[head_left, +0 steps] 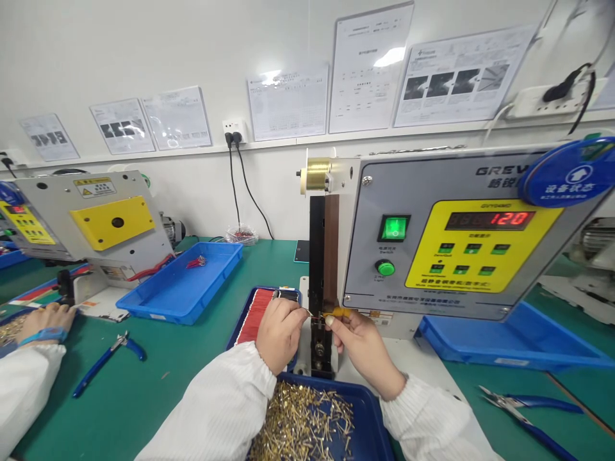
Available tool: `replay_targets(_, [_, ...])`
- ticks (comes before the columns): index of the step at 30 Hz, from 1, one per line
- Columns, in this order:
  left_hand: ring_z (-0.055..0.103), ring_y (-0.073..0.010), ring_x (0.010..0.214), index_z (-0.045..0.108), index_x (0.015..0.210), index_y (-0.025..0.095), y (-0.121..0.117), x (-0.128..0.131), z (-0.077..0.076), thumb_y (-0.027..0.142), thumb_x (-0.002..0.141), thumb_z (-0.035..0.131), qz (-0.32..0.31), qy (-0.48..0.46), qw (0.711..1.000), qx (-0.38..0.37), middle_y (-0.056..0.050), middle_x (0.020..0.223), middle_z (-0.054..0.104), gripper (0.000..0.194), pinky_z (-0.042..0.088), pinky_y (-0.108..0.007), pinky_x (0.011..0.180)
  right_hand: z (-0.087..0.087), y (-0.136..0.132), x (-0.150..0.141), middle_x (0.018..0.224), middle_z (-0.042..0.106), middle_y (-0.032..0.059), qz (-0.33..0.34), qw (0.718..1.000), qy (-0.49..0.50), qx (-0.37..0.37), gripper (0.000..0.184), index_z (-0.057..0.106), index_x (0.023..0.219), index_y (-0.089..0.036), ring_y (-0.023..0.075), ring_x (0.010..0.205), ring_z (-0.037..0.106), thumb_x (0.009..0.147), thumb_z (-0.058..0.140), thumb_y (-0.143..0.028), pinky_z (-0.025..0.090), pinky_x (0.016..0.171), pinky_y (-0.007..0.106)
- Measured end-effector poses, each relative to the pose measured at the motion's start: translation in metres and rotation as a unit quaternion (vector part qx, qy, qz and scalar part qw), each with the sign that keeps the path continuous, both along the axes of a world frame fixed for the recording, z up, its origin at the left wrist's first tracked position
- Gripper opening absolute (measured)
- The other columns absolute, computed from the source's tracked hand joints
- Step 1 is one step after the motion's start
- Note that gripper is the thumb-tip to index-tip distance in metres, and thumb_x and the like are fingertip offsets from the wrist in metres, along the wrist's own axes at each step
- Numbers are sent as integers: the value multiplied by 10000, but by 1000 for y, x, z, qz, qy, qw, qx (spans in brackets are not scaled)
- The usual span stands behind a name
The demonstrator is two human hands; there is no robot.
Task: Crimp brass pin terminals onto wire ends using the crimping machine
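Observation:
My left hand [281, 330] is closed in a pinch at the left side of the black crimping head [319, 349]. Its fingertips hold a thin gold-coloured pin [311, 314], pointing at the head. On the other side, my right hand [360, 346] is closed with its thumb and finger at a small yellow-orange piece [340, 312]; I cannot make out its kind. Below both hands sits a dark blue tray [379, 416] of loose gold-coloured pins [300, 422]. Behind my left hand, a tray holds red wires [254, 314] lying side by side and some black ones.
The grey crimping machine [379, 288] stands at right, its display reading 120. Blue-handled pliers [528, 410] and cutters [110, 362] lie on the green table. Blue trays [180, 310] and a second machine [115, 224] are at left, beside a co-worker's hand [45, 323].

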State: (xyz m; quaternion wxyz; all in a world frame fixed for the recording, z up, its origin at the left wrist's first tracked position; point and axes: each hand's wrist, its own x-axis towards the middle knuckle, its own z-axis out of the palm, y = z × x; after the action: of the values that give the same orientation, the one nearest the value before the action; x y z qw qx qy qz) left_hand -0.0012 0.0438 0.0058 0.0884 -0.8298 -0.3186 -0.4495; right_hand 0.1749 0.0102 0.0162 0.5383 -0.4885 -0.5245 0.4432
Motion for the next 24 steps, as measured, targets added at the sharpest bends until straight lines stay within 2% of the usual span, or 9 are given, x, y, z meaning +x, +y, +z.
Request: replay_targets(24, [501,-170,834,611,943,183,0,0,0,98,894,456,-7,3,1000,4,-58,892,604,184,433,-306,734,-1,1,0,467,491,-49,2,1000,-11,7,306,524,679,-218,128,410,460,715,617,-508,429,421,270])
